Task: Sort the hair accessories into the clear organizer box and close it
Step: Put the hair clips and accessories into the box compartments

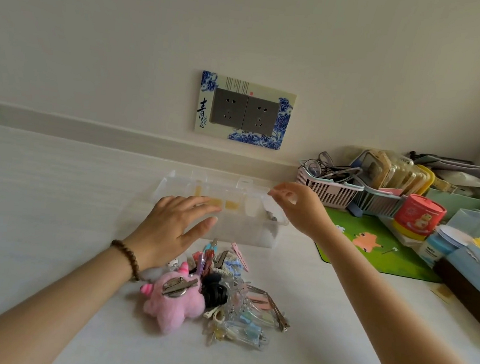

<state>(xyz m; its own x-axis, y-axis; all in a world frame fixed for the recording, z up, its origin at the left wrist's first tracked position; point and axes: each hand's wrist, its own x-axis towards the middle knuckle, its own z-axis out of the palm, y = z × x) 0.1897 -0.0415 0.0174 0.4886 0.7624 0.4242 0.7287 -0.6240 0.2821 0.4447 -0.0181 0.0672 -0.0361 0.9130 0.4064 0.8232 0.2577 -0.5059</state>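
Clear, translucent plastic organizer box (245, 232) sat mid-way across the white tabletop (39, 190); bare surface to its left, green mat (374, 249) just right. Left hand (174, 228) flat, fingers straight, at front-left rim. Right hand (295, 205) at right rim, fingertips together; contents undeterminable. Pile of plastic and metal hair clips (249, 310) lay just before the box.

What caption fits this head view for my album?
Left hand and right hand reach to the clear plastic organizer box, colourful hair accessories piled nearby.

A bracelet (126, 258) of round dark-brown beads circles the wrist of the left hand (168, 230). Both forearms are bare.
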